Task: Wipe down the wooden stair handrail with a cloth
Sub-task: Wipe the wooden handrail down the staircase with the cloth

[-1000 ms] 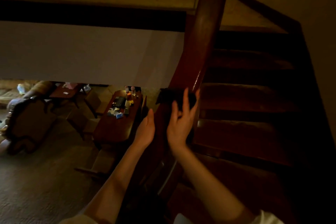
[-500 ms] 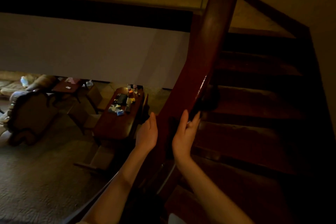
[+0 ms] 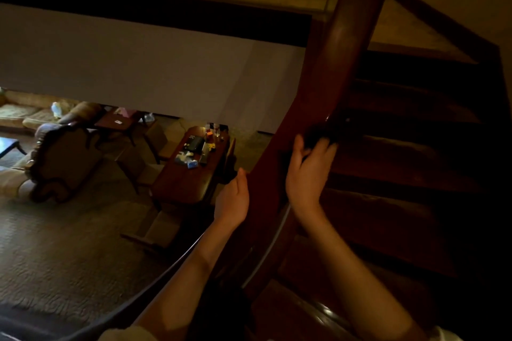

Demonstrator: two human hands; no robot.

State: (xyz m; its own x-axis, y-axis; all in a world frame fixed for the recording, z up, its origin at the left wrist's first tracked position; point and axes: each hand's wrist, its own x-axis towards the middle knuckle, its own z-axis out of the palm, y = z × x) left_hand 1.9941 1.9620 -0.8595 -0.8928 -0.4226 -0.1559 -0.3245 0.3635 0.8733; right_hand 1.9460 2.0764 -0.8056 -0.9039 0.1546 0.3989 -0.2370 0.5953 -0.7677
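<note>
The dark wooden handrail (image 3: 346, 44) curves up from the lower middle to the top of the view. A dark cloth (image 3: 325, 130) is bunched against the rail, blurred and hard to make out in the dim light. My right hand (image 3: 307, 174) holds the cloth against the rail, thumb on the left and fingers on the right of the bunch. Lower down, my left hand (image 3: 232, 199) rests with straight fingers against the rail's left side.
Dark wooden stair treads (image 3: 401, 174) climb on the right towards a landing (image 3: 401, 33). Beyond the rail on the left is a drop to a room below, with a cluttered wooden table (image 3: 191, 171), an armchair (image 3: 61, 158) and carpet (image 3: 69, 243).
My right hand slid down the rail with the cloth, then back up to a higher spot. My left hand has stayed against the rail's left side.
</note>
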